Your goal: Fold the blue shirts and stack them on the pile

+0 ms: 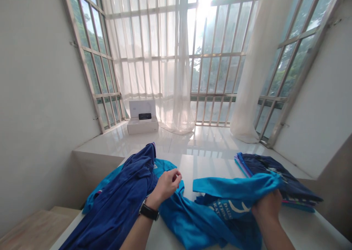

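On the table (203, 165), blue shirt (220, 226) with “DALI…” lettering (227, 209), grasped in right hand (268, 205); left hand (167, 183) free, curled

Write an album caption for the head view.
Before a bright window, the right hand holds a blue shirt beside a stack of folded clothes.

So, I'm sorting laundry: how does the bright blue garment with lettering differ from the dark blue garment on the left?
Colour: the bright blue garment is vivid, the dark blue garment near navy.
Print: the bright blue garment shows white lettering; the dark blue garment's visible side shows none.
Pose: the bright blue garment is partly raised in the right grip; the dark blue garment lies in long folds.
Both are creased.
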{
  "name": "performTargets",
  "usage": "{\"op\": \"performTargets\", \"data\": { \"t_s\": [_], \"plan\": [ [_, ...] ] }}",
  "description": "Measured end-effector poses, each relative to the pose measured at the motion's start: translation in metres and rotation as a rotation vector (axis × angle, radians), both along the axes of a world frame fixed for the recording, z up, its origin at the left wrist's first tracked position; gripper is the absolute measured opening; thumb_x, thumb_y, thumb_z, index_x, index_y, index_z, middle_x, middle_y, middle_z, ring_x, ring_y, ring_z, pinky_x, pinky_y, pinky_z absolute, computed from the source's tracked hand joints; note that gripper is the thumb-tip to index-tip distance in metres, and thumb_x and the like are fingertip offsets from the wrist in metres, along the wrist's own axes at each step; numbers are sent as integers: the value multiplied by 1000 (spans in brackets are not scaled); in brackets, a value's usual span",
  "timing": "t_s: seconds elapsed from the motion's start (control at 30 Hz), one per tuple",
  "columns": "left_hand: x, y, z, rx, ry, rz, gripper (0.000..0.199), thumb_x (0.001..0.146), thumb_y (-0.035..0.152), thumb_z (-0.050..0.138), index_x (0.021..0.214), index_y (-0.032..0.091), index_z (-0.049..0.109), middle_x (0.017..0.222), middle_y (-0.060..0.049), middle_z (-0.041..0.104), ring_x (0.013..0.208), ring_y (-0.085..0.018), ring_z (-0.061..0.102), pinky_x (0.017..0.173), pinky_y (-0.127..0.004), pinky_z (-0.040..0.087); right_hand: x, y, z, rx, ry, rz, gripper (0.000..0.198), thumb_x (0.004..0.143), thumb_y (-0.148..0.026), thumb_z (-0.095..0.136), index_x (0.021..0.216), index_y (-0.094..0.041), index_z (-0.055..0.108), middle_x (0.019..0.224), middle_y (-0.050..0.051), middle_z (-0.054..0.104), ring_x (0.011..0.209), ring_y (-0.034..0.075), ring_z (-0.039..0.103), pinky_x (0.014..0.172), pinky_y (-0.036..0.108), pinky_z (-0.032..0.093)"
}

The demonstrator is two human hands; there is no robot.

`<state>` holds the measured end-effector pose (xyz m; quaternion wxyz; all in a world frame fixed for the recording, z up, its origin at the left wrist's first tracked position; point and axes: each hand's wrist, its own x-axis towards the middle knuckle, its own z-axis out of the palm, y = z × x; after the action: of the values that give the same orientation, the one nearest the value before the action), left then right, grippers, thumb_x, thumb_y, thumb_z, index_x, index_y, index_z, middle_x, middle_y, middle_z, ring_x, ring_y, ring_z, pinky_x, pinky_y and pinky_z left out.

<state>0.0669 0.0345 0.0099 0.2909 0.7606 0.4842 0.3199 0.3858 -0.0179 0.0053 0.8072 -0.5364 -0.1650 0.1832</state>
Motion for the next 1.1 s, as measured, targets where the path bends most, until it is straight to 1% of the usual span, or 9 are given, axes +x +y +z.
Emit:
{"op": "performTargets", "data": {
  "t_s": [0.1, 0.2, 0.33, 0.4, 0.5, 0.6, 0.77, 0.9, 1.1],
  "plan": [
    [5, -1, 0, 24, -99, -52, 23, 92, 33, 54, 81, 17, 68, 71, -1, 69, 70, -17, 63, 68, -26, 44, 2, 6, -6, -15, 69, 122, 36, 61, -52, 78, 73, -25, 58, 51, -7, 55, 46, 16, 50, 44, 32, 45],
    [16, -13, -3, 23, -165, -211, 22, 85, 35, 68, 98, 18, 70, 95, -5, 73, 90, -20, 66, 81, -28, 48, -12, 5, -7, -88, 13, 438, 41, 58, -52, 83, 80, -23, 64, 56, -3, 65, 55, 22, 64, 52, 36, 55],
    [35, -33, -9, 16, -239, -400, 86, 66, 38, 88, 141, 22, 49, 136, -10, 60, 120, -26, 58, 101, -34, 45, -53, -7, -5, -185, -320, 1052, 40, 62, -41, 86, 95, -23, 72, 82, 3, 77, 83, 26, 73, 78, 37, 59],
    [42, -38, -11, 15, -258, -419, 76, 71, 36, 84, 139, 22, 51, 132, -8, 63, 115, -24, 60, 100, -33, 45, -70, -11, -5, -178, -464, 1209, 37, 64, -41, 85, 95, -23, 74, 93, 5, 78, 93, 28, 72, 89, 40, 57],
    [47, -36, -12, -3, -223, -349, 24, 88, 33, 66, 107, 18, 69, 90, -1, 71, 81, -17, 62, 76, -26, 47, -78, -10, -8, -151, -556, 1170, 32, 68, -46, 81, 90, -22, 75, 92, 6, 79, 92, 29, 73, 89, 41, 57],
    [48, -29, -13, -43, -220, -237, 25, 93, 34, 56, 83, 16, 69, 67, 1, 62, 64, -13, 53, 61, -24, 40, -71, -7, -8, -166, -580, 1016, 29, 70, -46, 79, 85, -22, 73, 85, 5, 77, 84, 26, 72, 81, 37, 57],
    [46, -25, -11, -38, -291, -255, 15, 85, 26, 61, 91, 16, 70, 90, -5, 67, 84, -18, 60, 71, -25, 45, -67, -8, -6, -147, -629, 930, 27, 73, -47, 76, 78, -21, 69, 75, 2, 74, 74, 21, 68, 71, 30, 55],
    [45, -27, -7, -122, -359, -308, 17, 87, 29, 60, 80, 16, 68, 73, 0, 59, 71, -15, 53, 66, -25, 41, -71, -9, -12, -188, -796, 909, 26, 77, -47, 72, 76, -22, 67, 68, -2, 68, 65, 17, 62, 63, 28, 49],
    [41, -34, 5, -488, -940, -380, 21, 89, 35, 65, 97, 17, 71, 90, -3, 70, 88, -18, 62, 84, -28, 48, -57, -7, -19, -368, -1263, 773, 26, 83, -49, 68, 76, -23, 68, 71, -1, 69, 68, 19, 62, 66, 30, 44]
  ]
}}
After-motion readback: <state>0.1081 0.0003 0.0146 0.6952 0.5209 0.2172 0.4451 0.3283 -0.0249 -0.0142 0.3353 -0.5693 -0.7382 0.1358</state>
